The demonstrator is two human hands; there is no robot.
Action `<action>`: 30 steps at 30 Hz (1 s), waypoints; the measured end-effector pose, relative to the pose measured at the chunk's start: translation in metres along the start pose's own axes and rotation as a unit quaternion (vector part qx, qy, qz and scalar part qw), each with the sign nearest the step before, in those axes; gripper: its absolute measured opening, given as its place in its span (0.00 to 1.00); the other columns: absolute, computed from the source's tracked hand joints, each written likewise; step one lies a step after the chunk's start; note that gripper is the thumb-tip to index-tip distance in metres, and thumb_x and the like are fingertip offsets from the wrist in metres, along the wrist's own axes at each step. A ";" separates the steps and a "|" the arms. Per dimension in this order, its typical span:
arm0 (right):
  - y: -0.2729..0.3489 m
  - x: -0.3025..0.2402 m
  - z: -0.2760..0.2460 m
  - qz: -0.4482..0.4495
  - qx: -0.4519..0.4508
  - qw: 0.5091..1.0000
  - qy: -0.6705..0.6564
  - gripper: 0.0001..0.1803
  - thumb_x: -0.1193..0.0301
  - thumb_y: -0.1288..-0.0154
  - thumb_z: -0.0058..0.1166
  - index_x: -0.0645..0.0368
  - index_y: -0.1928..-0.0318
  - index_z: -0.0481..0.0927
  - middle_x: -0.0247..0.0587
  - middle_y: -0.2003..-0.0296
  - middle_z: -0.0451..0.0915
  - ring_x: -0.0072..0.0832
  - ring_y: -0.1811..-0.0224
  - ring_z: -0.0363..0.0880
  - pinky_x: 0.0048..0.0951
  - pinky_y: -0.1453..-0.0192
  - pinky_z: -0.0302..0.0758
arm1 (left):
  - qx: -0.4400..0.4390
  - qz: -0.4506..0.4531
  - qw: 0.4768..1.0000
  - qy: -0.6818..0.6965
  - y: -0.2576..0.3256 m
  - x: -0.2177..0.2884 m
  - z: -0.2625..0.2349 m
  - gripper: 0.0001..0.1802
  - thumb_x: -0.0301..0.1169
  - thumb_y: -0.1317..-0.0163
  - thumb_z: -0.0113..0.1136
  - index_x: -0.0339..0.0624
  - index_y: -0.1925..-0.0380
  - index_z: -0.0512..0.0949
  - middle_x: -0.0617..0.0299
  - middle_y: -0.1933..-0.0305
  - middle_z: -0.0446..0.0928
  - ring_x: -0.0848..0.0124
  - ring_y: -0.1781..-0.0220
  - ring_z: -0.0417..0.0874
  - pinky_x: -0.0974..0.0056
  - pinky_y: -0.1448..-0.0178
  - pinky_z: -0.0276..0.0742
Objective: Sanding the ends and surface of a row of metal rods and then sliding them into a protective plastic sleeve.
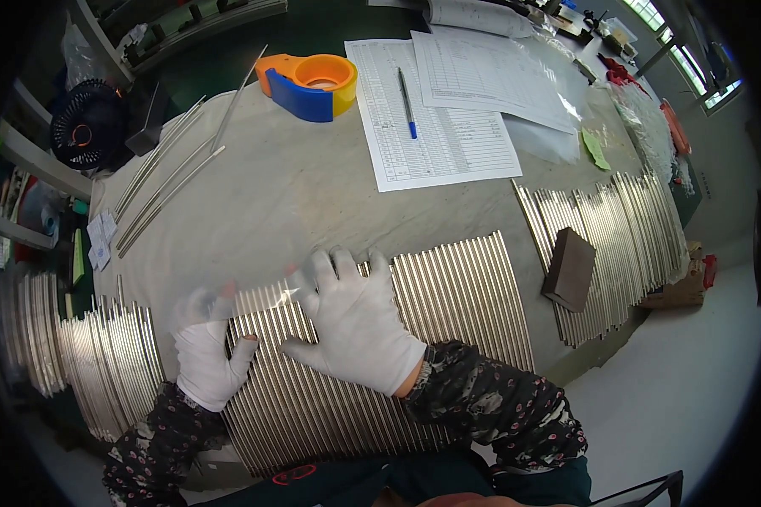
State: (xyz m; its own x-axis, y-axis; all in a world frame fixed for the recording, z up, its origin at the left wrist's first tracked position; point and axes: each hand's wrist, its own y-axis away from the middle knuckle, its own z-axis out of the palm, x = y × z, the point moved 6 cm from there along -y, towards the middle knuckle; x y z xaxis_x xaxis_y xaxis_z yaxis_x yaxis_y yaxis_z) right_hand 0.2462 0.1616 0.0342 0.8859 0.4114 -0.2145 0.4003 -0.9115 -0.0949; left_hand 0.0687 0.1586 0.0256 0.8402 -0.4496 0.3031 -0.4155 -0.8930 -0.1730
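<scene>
A wide row of thin, shiny metal rods (pixel 380 338) lies side by side on the table in front of me. My right hand (pixel 351 313), in a white glove, rests flat on top of the rods with its fingers spread. At the left edge of the row is my left hand (pixel 210 359), also gloved, its thumb apart from the fingers and the thumb tip bare. Its upper fingers look smeared behind a strip of clear plastic (pixel 266 297), which crosses the far ends of the rods. Whether the left fingers touch that plastic, I cannot tell.
More rods (pixel 110 363) lie at the left, and another bundle (pixel 626 245) at the right bears a dark brown block (pixel 571 270). Toward the back are an orange-and-blue tape dispenser (pixel 313 84), printed sheets (pixel 448 144), a pen (pixel 407 106), a few longer rods (pixel 165 177) and a black fan (pixel 84 125).
</scene>
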 end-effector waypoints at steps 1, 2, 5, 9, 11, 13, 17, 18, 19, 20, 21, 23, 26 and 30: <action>0.000 0.000 -0.001 0.000 0.000 1.000 0.000 0.40 0.40 0.47 0.52 0.59 0.43 0.73 0.49 0.49 0.70 0.40 0.42 0.66 0.55 0.43 0.64 | 0.000 0.001 1.000 0.000 0.001 0.000 0.000 0.35 0.45 0.48 0.60 0.40 0.41 0.69 0.45 0.50 0.67 0.48 0.49 0.68 0.48 0.45 0.63; 0.000 0.000 -0.001 -0.002 -0.004 1.000 0.000 0.40 0.40 0.47 0.52 0.59 0.43 0.74 0.49 0.49 0.70 0.39 0.42 0.66 0.55 0.43 0.64 | -0.003 -0.004 1.000 -0.003 0.001 0.000 0.000 0.35 0.46 0.47 0.59 0.40 0.41 0.69 0.45 0.50 0.67 0.48 0.49 0.68 0.48 0.44 0.63; -0.001 0.000 0.000 -0.004 -0.007 1.000 0.000 0.39 0.40 0.47 0.52 0.58 0.44 0.75 0.49 0.49 0.70 0.39 0.42 0.66 0.55 0.43 0.64 | -0.007 -0.006 1.000 -0.003 0.002 -0.004 0.003 0.36 0.48 0.46 0.58 0.40 0.40 0.69 0.45 0.50 0.66 0.48 0.48 0.68 0.48 0.44 0.62; -0.001 0.000 -0.001 -0.004 -0.020 1.000 -0.004 0.39 0.41 0.47 0.53 0.58 0.44 0.75 0.49 0.50 0.70 0.39 0.42 0.66 0.55 0.43 0.64 | -0.005 -0.005 1.000 -0.004 0.003 -0.005 0.003 0.36 0.52 0.43 0.55 0.40 0.40 0.68 0.44 0.50 0.66 0.48 0.48 0.67 0.48 0.44 0.62; -0.001 0.000 -0.001 -0.002 -0.017 1.000 -0.001 0.39 0.41 0.47 0.52 0.58 0.44 0.75 0.49 0.50 0.70 0.40 0.42 0.66 0.55 0.43 0.64 | -0.006 -0.004 1.000 -0.006 0.002 -0.005 0.003 0.36 0.52 0.43 0.55 0.40 0.39 0.68 0.44 0.50 0.66 0.48 0.48 0.67 0.47 0.44 0.61; -0.001 0.000 -0.001 -0.001 -0.015 1.000 0.003 0.39 0.41 0.46 0.52 0.58 0.44 0.75 0.48 0.50 0.70 0.40 0.42 0.66 0.54 0.43 0.64 | -0.007 -0.002 1.000 -0.007 0.002 -0.005 0.003 0.36 0.52 0.43 0.55 0.40 0.39 0.68 0.44 0.50 0.66 0.48 0.48 0.67 0.47 0.44 0.61; -0.001 0.000 0.001 -0.002 -0.011 1.000 0.000 0.39 0.41 0.46 0.52 0.58 0.44 0.75 0.48 0.50 0.70 0.39 0.42 0.66 0.54 0.43 0.64 | -0.004 -0.001 1.000 -0.009 0.002 -0.004 0.003 0.36 0.51 0.43 0.56 0.40 0.39 0.68 0.44 0.50 0.67 0.48 0.49 0.67 0.48 0.44 0.62; 0.000 0.000 0.000 -0.004 0.000 1.000 0.004 0.39 0.41 0.46 0.52 0.58 0.44 0.75 0.48 0.50 0.70 0.39 0.42 0.66 0.54 0.43 0.64 | -0.002 0.001 1.000 -0.009 0.002 -0.003 0.002 0.36 0.51 0.43 0.56 0.39 0.40 0.69 0.44 0.50 0.67 0.48 0.49 0.68 0.48 0.45 0.62; 0.000 0.000 0.000 -0.004 0.001 1.000 0.004 0.39 0.41 0.46 0.52 0.58 0.44 0.75 0.48 0.50 0.70 0.39 0.42 0.66 0.54 0.43 0.64 | -0.002 0.001 1.000 -0.009 0.001 -0.003 0.002 0.36 0.51 0.43 0.56 0.39 0.40 0.69 0.44 0.50 0.67 0.48 0.49 0.68 0.48 0.45 0.62; -0.001 0.000 0.000 -0.003 -0.001 1.000 0.002 0.39 0.41 0.46 0.52 0.58 0.44 0.75 0.48 0.49 0.70 0.39 0.42 0.66 0.54 0.43 0.64 | 0.003 0.006 1.000 -0.004 0.000 -0.002 0.001 0.35 0.51 0.43 0.56 0.39 0.40 0.69 0.44 0.51 0.67 0.48 0.50 0.68 0.48 0.45 0.63; -0.001 0.000 0.000 -0.003 -0.002 1.000 -0.001 0.38 0.41 0.46 0.51 0.58 0.44 0.75 0.49 0.49 0.70 0.39 0.42 0.66 0.54 0.43 0.64 | 0.008 0.010 1.000 0.001 0.000 -0.001 0.000 0.34 0.51 0.43 0.56 0.39 0.41 0.70 0.45 0.52 0.67 0.48 0.51 0.69 0.48 0.46 0.63; -0.001 0.000 -0.001 -0.002 -0.011 1.000 0.000 0.38 0.40 0.46 0.51 0.58 0.44 0.75 0.49 0.49 0.70 0.39 0.42 0.66 0.54 0.43 0.64 | 0.005 0.009 1.000 0.001 -0.001 -0.001 0.001 0.34 0.51 0.43 0.56 0.39 0.42 0.70 0.45 0.53 0.67 0.48 0.52 0.69 0.49 0.47 0.63; -0.001 0.000 -0.001 -0.002 -0.021 1.000 -0.003 0.38 0.40 0.46 0.51 0.57 0.45 0.75 0.49 0.49 0.70 0.39 0.42 0.67 0.55 0.43 0.64 | 0.005 0.009 1.000 0.000 -0.001 -0.001 0.000 0.33 0.51 0.43 0.56 0.38 0.43 0.71 0.45 0.53 0.67 0.48 0.52 0.69 0.49 0.48 0.64; -0.001 0.000 -0.001 -0.001 -0.008 1.000 0.002 0.37 0.40 0.46 0.52 0.58 0.46 0.76 0.49 0.49 0.70 0.40 0.42 0.67 0.55 0.43 0.64 | 0.009 0.011 1.000 -0.006 -0.001 -0.002 0.001 0.34 0.52 0.42 0.55 0.37 0.44 0.71 0.45 0.54 0.68 0.48 0.52 0.69 0.48 0.48 0.64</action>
State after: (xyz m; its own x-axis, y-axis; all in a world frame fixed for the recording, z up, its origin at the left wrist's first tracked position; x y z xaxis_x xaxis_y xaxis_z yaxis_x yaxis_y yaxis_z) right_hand 0.2459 0.1624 0.0352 0.8858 0.4133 -0.2111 0.4058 -0.9105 -0.0800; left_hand 0.0672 0.1602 0.0243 0.8353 -0.4690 0.2868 -0.4281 -0.8822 -0.1960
